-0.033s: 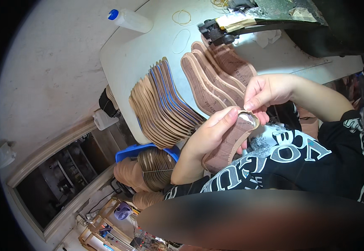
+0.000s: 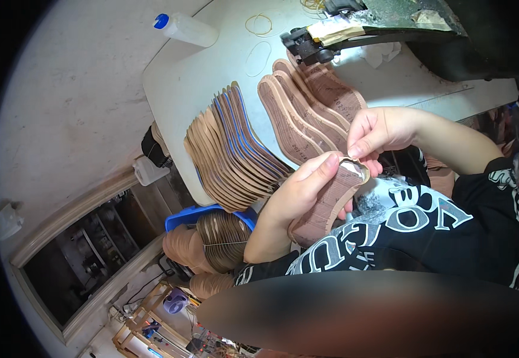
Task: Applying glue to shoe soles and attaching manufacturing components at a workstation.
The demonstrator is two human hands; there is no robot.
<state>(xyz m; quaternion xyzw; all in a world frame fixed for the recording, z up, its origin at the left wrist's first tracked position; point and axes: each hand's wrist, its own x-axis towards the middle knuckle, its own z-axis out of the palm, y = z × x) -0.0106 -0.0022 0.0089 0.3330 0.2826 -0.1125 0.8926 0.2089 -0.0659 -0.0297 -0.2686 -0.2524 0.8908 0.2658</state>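
A brown shoe insole (image 2: 331, 203) with a tan folded edge is held up in front of my chest. My left hand (image 2: 308, 188) is closed round its side, thumb on top near the upper end. At that end my right hand (image 2: 376, 137) pinches the tan edge between thumb and fingers. A pale, shiny patch shows on the insole's surface there. Just beyond my hands, several matching brown insoles (image 2: 298, 119) lie overlapped on the table. To their left a fanned row of tan and blue-edged insoles (image 2: 229, 152) rests along the table's near edge.
A dark green machine arm (image 2: 391, 30) reaches over the pale table (image 2: 229, 65) from the far right. A white bottle (image 2: 194, 31) with a blue cap lies at the far left. Thin loops (image 2: 258, 25) are beyond the insoles. Tied insole bundles (image 2: 217, 241) fill a blue bin (image 2: 179, 219).
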